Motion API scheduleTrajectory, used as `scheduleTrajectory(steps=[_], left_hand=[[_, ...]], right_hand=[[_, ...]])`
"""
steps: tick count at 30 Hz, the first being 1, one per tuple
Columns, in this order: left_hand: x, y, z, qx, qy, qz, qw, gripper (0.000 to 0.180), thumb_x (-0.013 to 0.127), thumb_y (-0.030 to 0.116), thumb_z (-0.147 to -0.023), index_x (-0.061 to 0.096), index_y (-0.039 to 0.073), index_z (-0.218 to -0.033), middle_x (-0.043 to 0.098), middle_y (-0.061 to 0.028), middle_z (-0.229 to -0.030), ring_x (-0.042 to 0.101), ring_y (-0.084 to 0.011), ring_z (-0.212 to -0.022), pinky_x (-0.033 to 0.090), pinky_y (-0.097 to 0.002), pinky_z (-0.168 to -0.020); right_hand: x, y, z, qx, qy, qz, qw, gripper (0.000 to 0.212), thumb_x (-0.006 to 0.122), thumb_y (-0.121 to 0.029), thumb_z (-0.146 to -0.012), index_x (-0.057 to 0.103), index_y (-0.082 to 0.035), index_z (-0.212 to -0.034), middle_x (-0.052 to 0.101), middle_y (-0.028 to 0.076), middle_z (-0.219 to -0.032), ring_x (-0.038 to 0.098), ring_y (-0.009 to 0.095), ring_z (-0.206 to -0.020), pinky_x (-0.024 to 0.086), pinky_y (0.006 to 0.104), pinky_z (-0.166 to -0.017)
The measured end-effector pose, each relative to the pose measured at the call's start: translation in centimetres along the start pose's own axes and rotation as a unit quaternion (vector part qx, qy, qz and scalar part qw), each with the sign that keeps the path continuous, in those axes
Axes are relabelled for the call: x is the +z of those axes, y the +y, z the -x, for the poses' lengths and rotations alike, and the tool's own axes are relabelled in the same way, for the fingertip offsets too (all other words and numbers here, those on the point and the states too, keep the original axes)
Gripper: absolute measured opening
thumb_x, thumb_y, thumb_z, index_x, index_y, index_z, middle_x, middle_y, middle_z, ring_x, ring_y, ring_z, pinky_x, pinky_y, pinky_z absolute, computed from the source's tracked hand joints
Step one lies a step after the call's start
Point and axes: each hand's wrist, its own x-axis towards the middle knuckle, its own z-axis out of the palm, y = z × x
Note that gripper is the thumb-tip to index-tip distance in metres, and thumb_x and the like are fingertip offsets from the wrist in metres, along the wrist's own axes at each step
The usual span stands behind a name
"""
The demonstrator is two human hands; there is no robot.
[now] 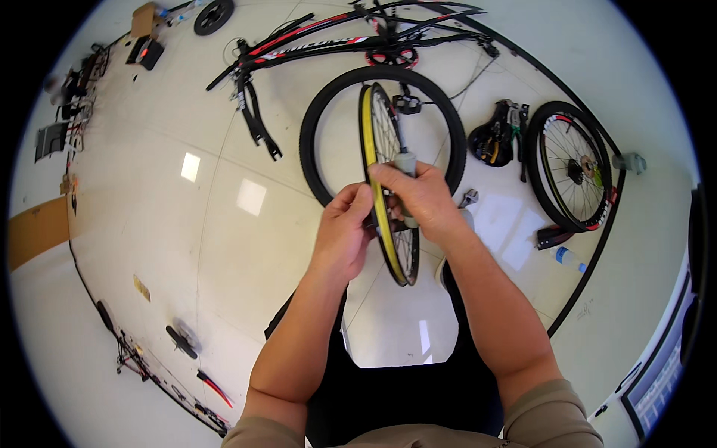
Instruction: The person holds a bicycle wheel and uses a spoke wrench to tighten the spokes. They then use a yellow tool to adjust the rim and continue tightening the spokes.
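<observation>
Upright between my hands stands a bicycle wheel (367,127) with no tyre on it, yellow tape round its rim and spokes inside. My left hand (340,237) is closed on the near-left side of the rim, thumb against the yellow tape. My right hand (429,200) presses its thumb on the rim, while its fingers wrap a grey cylindrical handle (405,162) with a thin shaft pointing away from me. What kind of tool that is I cannot tell. Behind the wheel, a loose black tyre (309,142) lies flat on the floor.
A black and red bicycle frame (306,52) lies beyond the tyre. To the right are a saddle (489,138), pliers (515,119), an adjustable wrench (468,198), another wheel with its tyre (534,157) and a water bottle (570,258). More bike parts lie along the left wall.
</observation>
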Motion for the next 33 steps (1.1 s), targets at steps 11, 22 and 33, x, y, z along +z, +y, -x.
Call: scheduleTrajectory(steps=[11, 22, 33], left_hand=[[-1.8, 1.6, -0.7, 0.149, 0.098, -0.113, 0.978, 0.029, 0.056, 0.030, -0.099, 0.064, 0.003, -0.104, 0.067, -0.0064, -0.101, 0.060, -0.0174, -0.093, 0.048, -0.0361, -0.083], [-1.6, 1.5, -1.1, 0.159, 0.153, -0.128, 0.967, 0.029, 0.059, 0.029, -0.102, 0.063, 0.001, -0.107, 0.062, -0.0027, -0.094, 0.054, -0.0108, -0.085, 0.046, -0.0260, -0.077], [-1.5, 1.2, -0.9, 0.209, 0.196, -0.153, 0.946, 0.031, 0.053, 0.031, -0.105, 0.063, 0.002, -0.105, 0.063, -0.0034, -0.094, 0.056, -0.0113, -0.083, 0.050, -0.0280, -0.067]], right_hand=[[1.8, 1.3, 2.0, -0.066, 0.018, -0.014, 0.998, 0.018, 0.072, -0.014, -0.079, 0.066, 0.003, -0.085, 0.065, 0.003, -0.073, 0.057, 0.010, -0.068, 0.049, 0.0291, -0.064], [4.6, 7.3, 3.5, -0.128, 0.041, 0.164, 0.977, 0.029, 0.068, -0.013, -0.081, 0.070, -0.003, -0.107, 0.065, 0.020, -0.101, 0.063, 0.039, -0.094, 0.051, 0.0441, -0.083], [5.0, 7.3, 4.0, -0.131, 0.026, 0.110, 0.985, 0.033, 0.067, -0.013, -0.080, 0.069, -0.002, -0.111, 0.066, 0.023, -0.100, 0.064, 0.039, -0.094, 0.051, 0.0450, -0.083]])
